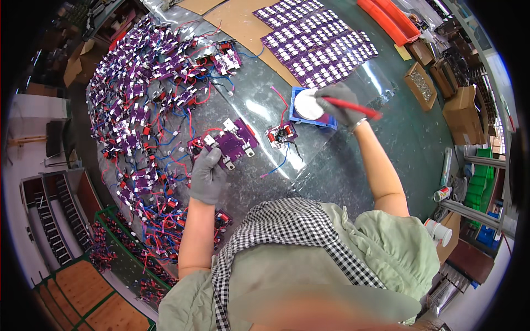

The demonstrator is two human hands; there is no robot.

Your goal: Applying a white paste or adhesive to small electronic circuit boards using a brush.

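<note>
Left hand (208, 175), in a grey glove, pinches the lower edge of a purple flat circuit board with silvery metal tabs (237, 144), held over the grey metal-topped table (342, 176). Right hand (342, 105), likewise gloved, closes around a slim red rod-shaped tool (361, 109) beside a white round tub (307, 105) in a blue plastic tray (316, 123). The tool's working tip cannot be made out.

Risks, in the inspector's judgement: the board is gripped at one edge only, so pressure on its far end could tilt it or twist it loose. It sits close to the tangled heap of purple boards with red and blue wires (138, 105); a stray lead could snag and drag neighbours along. A small wired board with red components (281, 134) lies between the hands, where drips from the tub, if its contents are wet, could foul it.
</note>
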